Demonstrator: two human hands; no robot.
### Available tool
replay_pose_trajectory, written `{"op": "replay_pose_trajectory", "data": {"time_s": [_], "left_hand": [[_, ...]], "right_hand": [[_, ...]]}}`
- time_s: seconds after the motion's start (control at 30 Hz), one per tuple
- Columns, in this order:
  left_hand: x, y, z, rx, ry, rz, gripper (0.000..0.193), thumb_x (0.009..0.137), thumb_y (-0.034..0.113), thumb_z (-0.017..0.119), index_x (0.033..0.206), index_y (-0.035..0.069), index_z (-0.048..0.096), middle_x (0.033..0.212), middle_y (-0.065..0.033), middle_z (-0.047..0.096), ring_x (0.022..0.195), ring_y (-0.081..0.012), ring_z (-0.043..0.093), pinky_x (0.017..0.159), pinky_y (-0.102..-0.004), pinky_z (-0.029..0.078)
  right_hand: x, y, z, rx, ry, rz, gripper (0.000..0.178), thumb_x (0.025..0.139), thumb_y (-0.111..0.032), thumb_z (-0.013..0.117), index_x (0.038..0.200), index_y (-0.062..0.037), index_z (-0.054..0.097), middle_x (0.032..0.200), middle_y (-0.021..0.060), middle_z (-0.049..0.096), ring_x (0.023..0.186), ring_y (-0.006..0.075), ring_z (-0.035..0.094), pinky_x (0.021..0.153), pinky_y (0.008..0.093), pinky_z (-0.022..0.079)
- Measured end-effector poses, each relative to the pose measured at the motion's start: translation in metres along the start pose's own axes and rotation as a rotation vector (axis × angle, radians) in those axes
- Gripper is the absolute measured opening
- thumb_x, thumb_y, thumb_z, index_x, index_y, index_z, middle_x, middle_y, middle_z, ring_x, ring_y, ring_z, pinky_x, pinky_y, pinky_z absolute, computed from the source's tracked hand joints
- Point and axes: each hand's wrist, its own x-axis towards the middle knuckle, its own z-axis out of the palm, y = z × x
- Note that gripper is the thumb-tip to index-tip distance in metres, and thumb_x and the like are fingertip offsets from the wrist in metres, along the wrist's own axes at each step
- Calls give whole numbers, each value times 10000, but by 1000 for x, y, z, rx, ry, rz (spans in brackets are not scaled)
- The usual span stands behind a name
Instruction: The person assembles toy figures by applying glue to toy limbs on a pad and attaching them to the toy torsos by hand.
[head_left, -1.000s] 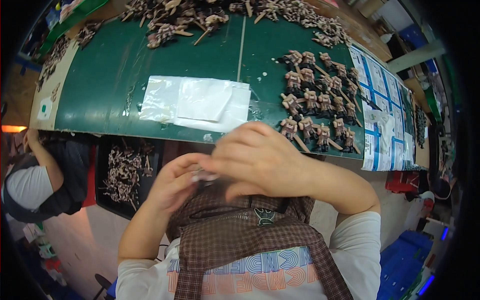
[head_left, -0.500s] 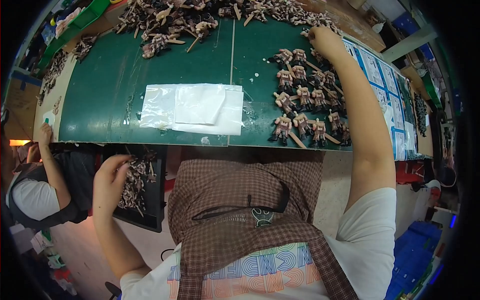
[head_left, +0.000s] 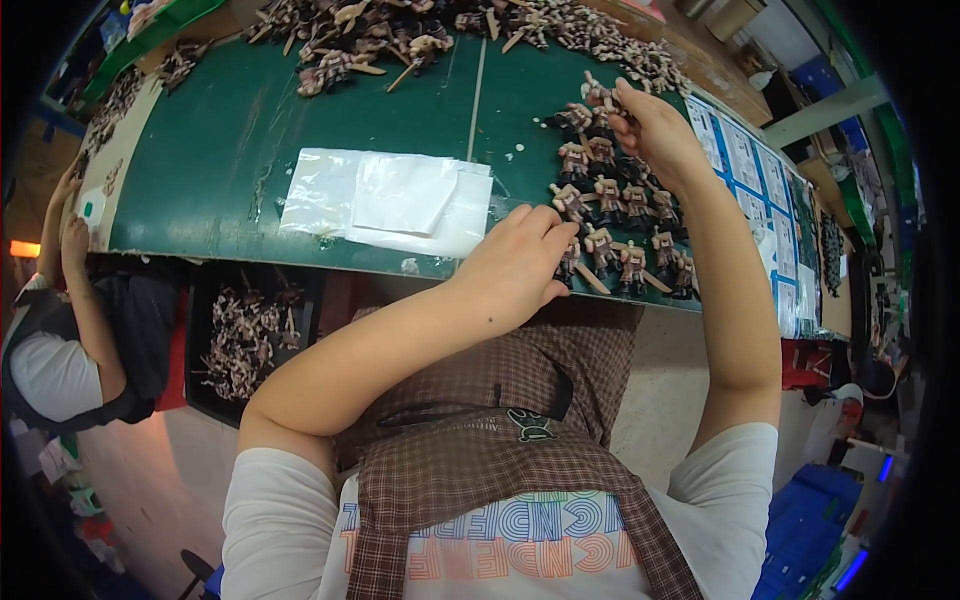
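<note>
My left hand [head_left: 520, 258] is closed around a small toy figure [head_left: 570, 268] at the front left corner of a group. Its thumb lies on the near side, and the fingers cover part of the figure. At the far end of the group, my right hand [head_left: 657, 135] pinches a small pale and brown toy figure part [head_left: 598, 90]. Between my hands, brown-and-black figures [head_left: 606, 194] lie in rough rows on the green tabletop [head_left: 390, 115]. Several have tan flat blade-like pieces [head_left: 598, 280] beside them.
Heaps of figure parts [head_left: 345, 45] line the table's far side. A white sheet in a clear bag [head_left: 405, 195] lies mid-table. Printed sheets [head_left: 745, 165] flank the right. A black bin of figures [head_left: 250, 345] stands below left, near another person's hands [head_left: 72, 235].
My left hand has swung from above the black bin to the front of the group and closed on a figure. The right hand has drawn back from the far pile with a small part.
</note>
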Motion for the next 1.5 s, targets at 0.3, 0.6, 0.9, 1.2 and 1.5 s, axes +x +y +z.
{"op": "replay_pose_trajectory", "data": {"time_s": [0.3, 0.6, 0.9, 1.2, 1.5], "left_hand": [[-47, 2, -22, -424, 152, -36, 599, 686, 88, 805, 1202, 43, 503, 1248, -157, 492, 1183, -335, 507, 939, -362, 482], [-122, -2, -48, -1075, 207, -479, 661, 726, -147, 719, 1306, 5, 442, 1382, -102, 375, 1179, -178, 539, 936, -292, 519], [-136, -6, -69, -1134, 185, -519, 664, 749, -139, 699, 1345, -4, 438, 1388, -86, 374, 1198, -171, 522, 942, -273, 502], [-137, -8, -66, -1120, 262, -493, 661, 751, -124, 701, 1349, -3, 445, 1375, -86, 426, 1227, -178, 514, 1029, -315, 443], [-128, -6, -75, -1147, 378, -458, 674, 752, -117, 702, 1365, -42, 432, 1333, -80, 444, 1202, -165, 513, 1026, -302, 437]], "right_hand": [[-28, -15, 75, 160, -328, -26, 329, 1007, -275, 516, 1108, 12, 643, 791, 7, 626, 637, 52, 606, 565, 175, 476], [-31, -13, 141, 30, -367, -57, 297, 1022, -212, 471, 1118, 34, 609, 807, 35, 607, 540, 76, 567, 482, 198, 444], [-24, -12, 157, -641, -70, -552, 131, 820, -185, 709, 898, -92, 758, 822, 58, 629, 785, 219, 622, 686, 331, 492], [-25, 3, 162, -880, 44, -824, 140, 774, -214, 744, 874, -118, 762, 842, 15, 611, 842, 215, 548, 735, 331, 462], [-66, -22, 154, -233, -124, -444, 129, 805, -90, 727, 920, -33, 723, 916, 72, 687, 789, 181, 663, 690, 270, 518]]}}
